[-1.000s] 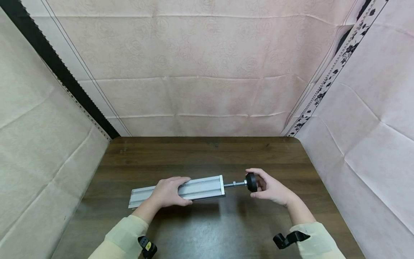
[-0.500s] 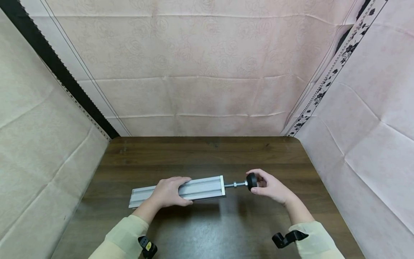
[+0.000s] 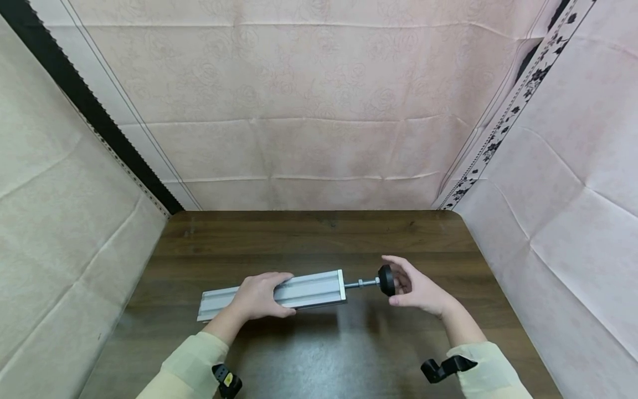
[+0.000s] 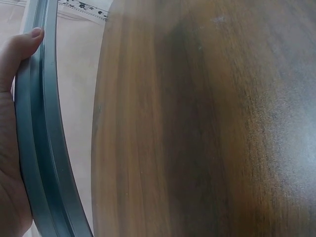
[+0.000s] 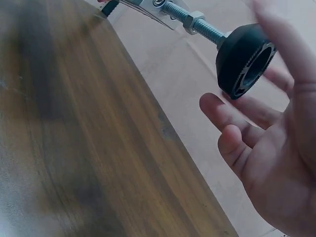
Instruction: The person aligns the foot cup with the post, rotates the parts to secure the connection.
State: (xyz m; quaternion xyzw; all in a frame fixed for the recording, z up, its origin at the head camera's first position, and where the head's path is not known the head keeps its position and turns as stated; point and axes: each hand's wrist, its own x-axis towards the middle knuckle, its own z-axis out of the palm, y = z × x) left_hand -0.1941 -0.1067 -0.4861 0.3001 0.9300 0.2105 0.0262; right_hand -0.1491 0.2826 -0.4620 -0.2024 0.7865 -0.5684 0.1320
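My left hand [image 3: 260,295] grips a silver aluminium profile [image 3: 315,289] around its middle, holding it lengthwise above the table. In the left wrist view the thumb lies along the grooved side of the profile [image 4: 44,123]. From its right end sticks a threaded stud [image 3: 369,282] with a hex nut [image 5: 193,22], ending in a black levelling foot [image 3: 386,280]. Around that foot my right hand [image 3: 421,289] hovers with loosely bent, spread fingers. The right wrist view shows the foot's hollow ribbed underside facing the palm, some fingertips right behind its rim.
Below is a dark brown wooden table [image 3: 299,238] with rounded far corners. Pale patterned cloth [image 3: 309,83] hangs behind it, and further cloth sheets stand at left and right. Black camera mounts [image 3: 448,368] sit on both sleeves.
Half a second ago the right thumb and fingers were closed on the foot; now they have spread away from it, much as one second ago. The left hand and profile stay nearly still.
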